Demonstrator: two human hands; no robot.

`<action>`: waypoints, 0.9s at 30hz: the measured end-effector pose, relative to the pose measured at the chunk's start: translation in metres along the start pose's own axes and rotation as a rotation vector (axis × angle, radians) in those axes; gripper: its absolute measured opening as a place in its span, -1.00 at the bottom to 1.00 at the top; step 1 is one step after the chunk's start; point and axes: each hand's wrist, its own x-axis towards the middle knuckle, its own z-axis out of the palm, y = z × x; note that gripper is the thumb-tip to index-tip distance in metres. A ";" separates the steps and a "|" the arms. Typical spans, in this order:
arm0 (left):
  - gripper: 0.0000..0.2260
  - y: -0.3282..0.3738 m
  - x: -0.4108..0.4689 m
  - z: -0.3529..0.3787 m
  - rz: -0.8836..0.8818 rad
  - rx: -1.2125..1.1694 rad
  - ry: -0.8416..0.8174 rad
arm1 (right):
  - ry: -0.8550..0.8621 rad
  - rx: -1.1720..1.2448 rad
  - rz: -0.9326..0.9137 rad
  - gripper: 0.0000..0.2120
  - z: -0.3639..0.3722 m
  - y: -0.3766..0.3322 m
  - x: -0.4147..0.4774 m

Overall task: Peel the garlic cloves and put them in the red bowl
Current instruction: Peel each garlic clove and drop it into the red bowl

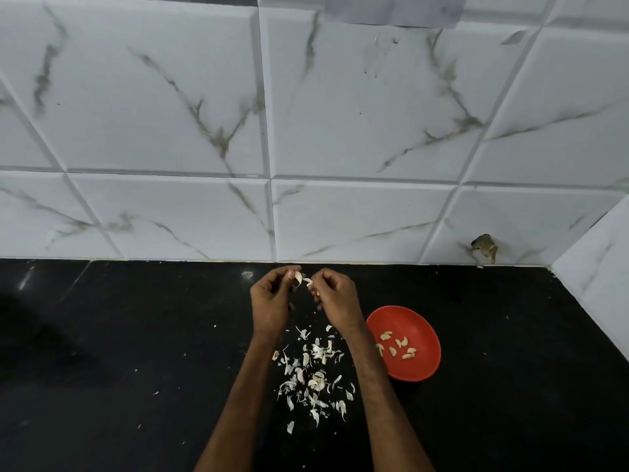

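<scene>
Above the black surface (136,335), the left hand (272,301) and right hand (337,298) pinch one garlic clove (299,277) between curled fingers (289,274). One red bowl (418,321), just beside the right forearm, holds seven peeled cloves (392,351). Loose skins (313,376) lie scattered between the forearms.

No lettering, label, brand, number or sign can be read on the red bowl (410,320), or on the tiled wall (170,114) behind it

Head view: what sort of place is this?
Probably a home kitchen counter: black stone countertop against white marble-look wall tiles, garlic skins scattered on it, a red bowl of peeled cloves, left hand and right hand pinching a garlic clove.
</scene>
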 end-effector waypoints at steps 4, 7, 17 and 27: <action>-0.88 0.000 0.003 -0.001 0.036 0.003 0.050 | 0.015 -0.045 -0.021 -0.70 -0.001 0.004 -0.002; -0.87 -0.002 0.004 -0.003 0.052 0.020 0.036 | 0.068 -0.232 -0.051 -0.57 -0.003 0.006 0.003; -0.91 -0.006 0.002 -0.003 0.202 0.291 0.095 | -0.052 -0.285 -0.128 -0.81 0.008 -0.009 -0.001; -0.90 -0.012 0.004 0.004 0.017 0.142 0.073 | 0.088 -0.394 -0.151 -0.87 0.019 0.000 0.002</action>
